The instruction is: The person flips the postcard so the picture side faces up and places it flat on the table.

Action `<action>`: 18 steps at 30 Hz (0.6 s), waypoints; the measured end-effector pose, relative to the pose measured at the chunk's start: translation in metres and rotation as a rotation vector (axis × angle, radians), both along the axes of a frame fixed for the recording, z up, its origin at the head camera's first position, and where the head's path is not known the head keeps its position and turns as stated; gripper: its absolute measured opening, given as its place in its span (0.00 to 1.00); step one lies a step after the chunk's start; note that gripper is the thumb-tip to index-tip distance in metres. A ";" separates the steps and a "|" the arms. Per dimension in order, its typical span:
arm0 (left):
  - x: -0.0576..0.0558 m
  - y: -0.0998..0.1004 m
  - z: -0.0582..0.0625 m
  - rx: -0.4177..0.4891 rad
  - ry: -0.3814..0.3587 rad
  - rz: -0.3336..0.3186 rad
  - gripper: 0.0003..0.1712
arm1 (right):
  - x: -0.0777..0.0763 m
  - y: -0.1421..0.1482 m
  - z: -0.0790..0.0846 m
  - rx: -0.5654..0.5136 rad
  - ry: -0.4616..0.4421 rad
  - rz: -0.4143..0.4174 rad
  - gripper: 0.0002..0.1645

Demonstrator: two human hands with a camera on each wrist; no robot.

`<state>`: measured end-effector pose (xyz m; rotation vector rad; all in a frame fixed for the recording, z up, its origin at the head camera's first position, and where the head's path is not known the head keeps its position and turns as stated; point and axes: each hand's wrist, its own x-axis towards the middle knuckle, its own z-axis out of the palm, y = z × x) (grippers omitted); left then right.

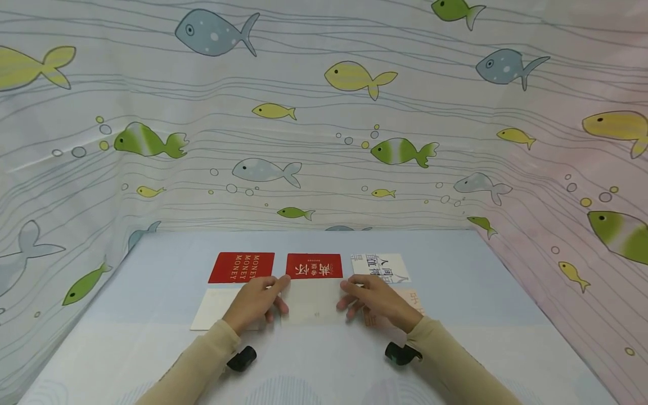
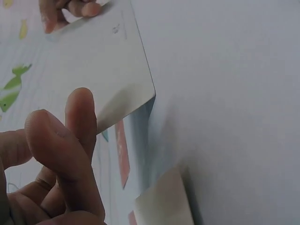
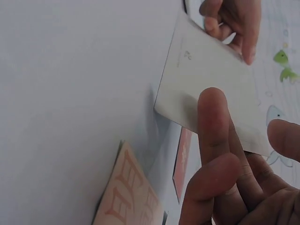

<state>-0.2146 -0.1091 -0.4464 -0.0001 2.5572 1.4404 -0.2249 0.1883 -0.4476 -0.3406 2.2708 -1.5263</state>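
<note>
A plain cream card (image 1: 312, 304), with a small faint mark on its face, is held by its two side edges between my hands. My left hand (image 1: 257, 299) pinches its left edge. The right hand (image 1: 378, 301) pinches the opposite edge. Both wrist views show the card (image 2: 89, 61) tilted and raised off the table, with a gap beneath it. Behind it lies a red card (image 1: 314, 266) with pale characters. Under the left hand is another cream card (image 1: 210, 309); under the right, a beige card (image 1: 371, 319) with orange characters, partly hidden.
At the back of the pale table (image 1: 471, 292) lie a red MONEY card (image 1: 223, 267) on the left and a white card (image 1: 400, 267) with blue characters on the right. A fish-patterned curtain (image 1: 314, 135) stands behind and along both sides. Black wrist devices (image 1: 243, 358) sit below the sleeves.
</note>
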 end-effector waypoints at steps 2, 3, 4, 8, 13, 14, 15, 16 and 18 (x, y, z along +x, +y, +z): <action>0.000 -0.001 0.001 -0.012 0.017 -0.006 0.29 | 0.000 0.001 0.001 -0.001 0.007 -0.003 0.25; 0.000 -0.001 0.002 -0.014 0.026 -0.010 0.28 | 0.000 0.001 0.001 -0.002 0.010 -0.002 0.25; 0.001 -0.002 0.003 -0.014 0.035 -0.013 0.28 | 0.000 0.001 0.002 -0.001 0.011 -0.001 0.25; 0.004 -0.005 0.008 -0.007 0.069 -0.043 0.25 | 0.002 0.004 0.008 0.022 0.029 0.015 0.26; 0.009 -0.008 0.014 -0.037 0.134 -0.086 0.20 | 0.006 0.006 0.013 0.048 0.077 0.059 0.26; 0.010 -0.009 0.015 -0.039 0.145 -0.095 0.19 | 0.007 0.007 0.014 0.055 0.086 0.067 0.26; 0.012 -0.009 0.015 -0.043 0.155 -0.106 0.18 | 0.008 0.007 0.014 0.062 0.096 0.075 0.26; 0.013 -0.010 0.016 -0.043 0.161 -0.117 0.18 | 0.009 0.008 0.014 0.076 0.106 0.083 0.26; 0.017 -0.011 0.016 -0.047 0.160 -0.141 0.18 | 0.011 0.009 0.014 0.111 0.123 0.096 0.25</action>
